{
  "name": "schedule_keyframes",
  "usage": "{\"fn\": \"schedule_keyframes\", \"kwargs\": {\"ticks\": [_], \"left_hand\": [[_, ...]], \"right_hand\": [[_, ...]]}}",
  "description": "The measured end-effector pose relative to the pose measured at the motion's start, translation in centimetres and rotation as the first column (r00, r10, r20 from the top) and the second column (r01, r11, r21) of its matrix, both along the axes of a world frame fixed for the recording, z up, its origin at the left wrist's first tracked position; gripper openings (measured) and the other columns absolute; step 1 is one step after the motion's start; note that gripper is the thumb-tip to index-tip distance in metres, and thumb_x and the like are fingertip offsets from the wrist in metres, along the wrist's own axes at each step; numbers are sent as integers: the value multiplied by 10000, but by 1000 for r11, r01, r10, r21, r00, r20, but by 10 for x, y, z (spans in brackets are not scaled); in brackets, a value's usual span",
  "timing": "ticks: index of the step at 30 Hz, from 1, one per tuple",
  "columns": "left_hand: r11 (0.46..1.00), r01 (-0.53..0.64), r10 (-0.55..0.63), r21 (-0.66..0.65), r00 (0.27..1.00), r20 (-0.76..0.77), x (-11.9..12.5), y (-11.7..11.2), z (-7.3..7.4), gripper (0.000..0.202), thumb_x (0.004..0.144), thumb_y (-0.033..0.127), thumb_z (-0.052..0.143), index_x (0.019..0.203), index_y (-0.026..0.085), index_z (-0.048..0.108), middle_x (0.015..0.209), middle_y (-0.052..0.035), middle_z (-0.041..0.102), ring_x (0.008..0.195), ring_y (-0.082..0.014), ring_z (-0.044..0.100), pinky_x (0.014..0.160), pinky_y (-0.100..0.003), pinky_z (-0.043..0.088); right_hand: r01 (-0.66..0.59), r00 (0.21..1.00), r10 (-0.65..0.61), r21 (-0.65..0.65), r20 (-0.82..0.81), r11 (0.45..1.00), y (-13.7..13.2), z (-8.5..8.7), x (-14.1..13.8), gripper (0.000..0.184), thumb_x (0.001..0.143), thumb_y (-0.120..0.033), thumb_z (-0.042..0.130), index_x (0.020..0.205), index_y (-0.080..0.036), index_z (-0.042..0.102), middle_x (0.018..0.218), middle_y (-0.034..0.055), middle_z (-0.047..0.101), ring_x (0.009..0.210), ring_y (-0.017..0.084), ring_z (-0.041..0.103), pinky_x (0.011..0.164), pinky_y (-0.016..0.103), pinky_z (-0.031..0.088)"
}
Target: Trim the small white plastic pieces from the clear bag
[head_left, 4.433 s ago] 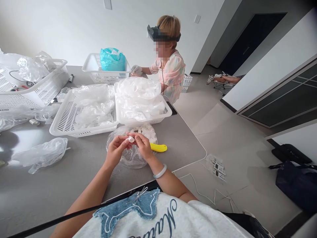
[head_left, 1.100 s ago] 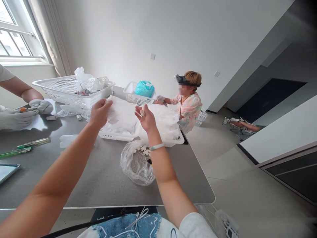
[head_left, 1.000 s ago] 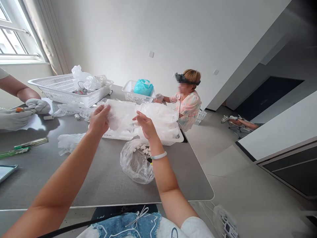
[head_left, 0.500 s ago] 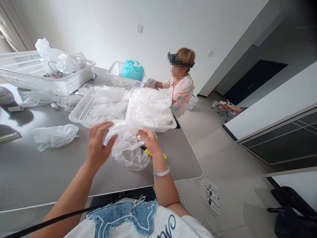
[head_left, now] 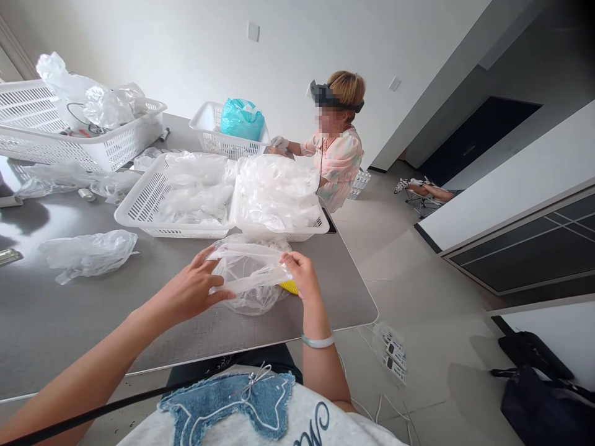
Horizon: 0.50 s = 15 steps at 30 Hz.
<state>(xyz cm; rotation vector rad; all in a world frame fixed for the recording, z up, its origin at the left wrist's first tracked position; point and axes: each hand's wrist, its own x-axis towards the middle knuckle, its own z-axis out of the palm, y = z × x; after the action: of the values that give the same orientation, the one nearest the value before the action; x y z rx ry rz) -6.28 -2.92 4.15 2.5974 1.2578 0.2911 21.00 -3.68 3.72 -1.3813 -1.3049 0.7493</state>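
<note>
In the head view, a clear plastic bag (head_left: 251,251) is stretched between my hands, just above the table near its front edge. My right hand (head_left: 301,275) pinches the right end of its rim. At the other end, my left hand (head_left: 198,285) has its fingers spread against the bag's mouth, holding it wide. The thumb lies along the lower rim. Under the stretched bag lies more crumpled clear plastic (head_left: 253,302). A yellow object (head_left: 290,286) shows partly beside my right hand; the rest of it is covered.
Two white baskets (head_left: 134,210) heaped with clear bags stand just beyond my hands. A crumpled bag (head_left: 90,253) lies on the grey table (head_left: 171,341) at left. Farther back are a large white basket (head_left: 139,139) and one with a turquoise bag (head_left: 242,119). A co-worker (head_left: 341,152) stands at the far side.
My left hand has come in from the air to the bag's mouth. My right hand has moved slightly right, and the bag is now spread between both hands.
</note>
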Motion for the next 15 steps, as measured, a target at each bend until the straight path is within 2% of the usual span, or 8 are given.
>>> {"fn": "schedule_keyframes", "kwargs": {"ticks": [2, 3, 6, 8, 10, 13, 15], "left_hand": [[997, 41, -42, -69, 999, -20, 4, -4, 4, 319, 884, 533, 671, 856, 253, 820, 1518, -112, 534, 1522, -439, 272, 1144, -601, 422], [995, 40, -43, -89, 999, -27, 8, -6, 4, 259, 876, 473, 703, 846, 241, 814, 1535, -105, 517, 1520, -424, 289, 1160, -576, 419], [993, 31, -35, -110, 999, -32, 19, -9, 2, 197, 872, 385, 726, 766, 232, 790, 1540, -78, 513, 1511, -390, 330, 1201, -518, 394], [993, 58, -60, -101, 998, -21, 23, -9, -1, 268, 909, 420, 674, 773, 221, 791, 1539, -91, 510, 1516, -394, 317, 1188, -525, 407], [994, 85, -86, -74, 996, -7, 22, -9, -3, 352, 942, 468, 614, 796, 206, 799, 1531, -118, 512, 1517, -406, 306, 1159, -534, 434], [993, 117, -117, -22, 993, 17, 21, -8, -4, 386, 951, 473, 589, 778, 205, 805, 1475, -134, 570, 1501, -398, 343, 1169, -514, 424], [992, 123, -123, 10, 991, 48, 22, -8, -1, 421, 971, 451, 548, 737, 199, 791, 1433, -136, 612, 1461, -389, 412, 1167, -504, 425]], "right_hand": [[81, 976, -104, 124, 193, 989, -10, 8, -2, 652, 794, -837, 538, 742, -215, 725, 992, 113, 642, 1008, 259, 607, 822, 389, 557], [69, 960, -114, 179, 255, 981, -15, 13, -6, 606, 846, -792, 526, 812, -232, 755, 1101, 126, 633, 1128, 273, 570, 905, 412, 548], [-118, 909, 7, 243, 416, 963, -23, 27, -22, 439, 945, -634, 533, 954, -274, 785, 1215, 111, 620, 1289, 262, 488, 1032, 420, 518], [-218, 840, 98, 167, 534, 962, -22, 31, -30, 365, 932, -577, 601, 1017, -275, 786, 1273, 103, 622, 1357, 279, 451, 1133, 468, 452], [-229, 788, 151, 57, 597, 972, -19, 30, -31, 385, 918, -556, 636, 1142, -269, 759, 1388, 104, 586, 1433, 303, 394, 1198, 517, 377], [-247, 758, 238, -70, 607, 966, -15, 28, -23, 540, 926, -576, 613, 1376, -279, 622, 1560, 88, 460, 1535, 298, 261, 1237, 519, 317], [-350, 692, 373, -166, 618, 922, -15, 30, -19, 693, 885, -596, 662, 1485, -286, 503, 1642, 71, 350, 1577, 299, 158, 1257, 517, 268]]}}
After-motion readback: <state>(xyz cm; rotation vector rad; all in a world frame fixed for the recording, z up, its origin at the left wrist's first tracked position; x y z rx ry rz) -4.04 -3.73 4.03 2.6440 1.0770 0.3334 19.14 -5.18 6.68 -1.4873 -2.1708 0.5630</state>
